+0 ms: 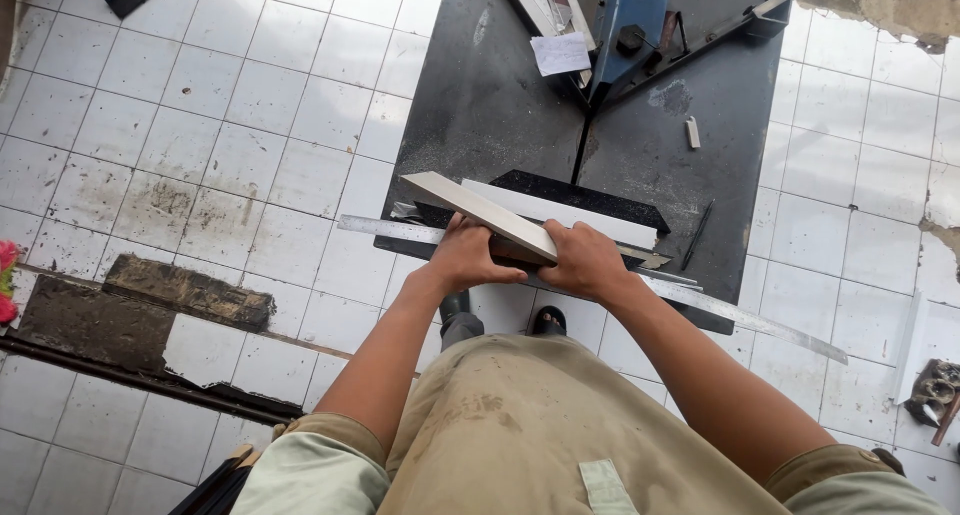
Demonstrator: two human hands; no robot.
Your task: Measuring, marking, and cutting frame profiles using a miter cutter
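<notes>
White tiled floor, dark table (480, 105) | left hand (470, 257), right hand (585, 260): fingers clamped on pale strip (480, 210)

Matt pale wooden moulding (480, 211) lies over a shiny metal ruler (740, 318) (table (480, 105): dull dark metal).

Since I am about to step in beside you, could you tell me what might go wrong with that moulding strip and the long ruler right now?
The steel ruler juts well past the table's edge; a nudge could tip it onto the tiled floor. The cream moulding strip rests tilted across other strips, held by the left hand and right hand, and might slide. The pencil lies near the edge and could roll off.
</notes>
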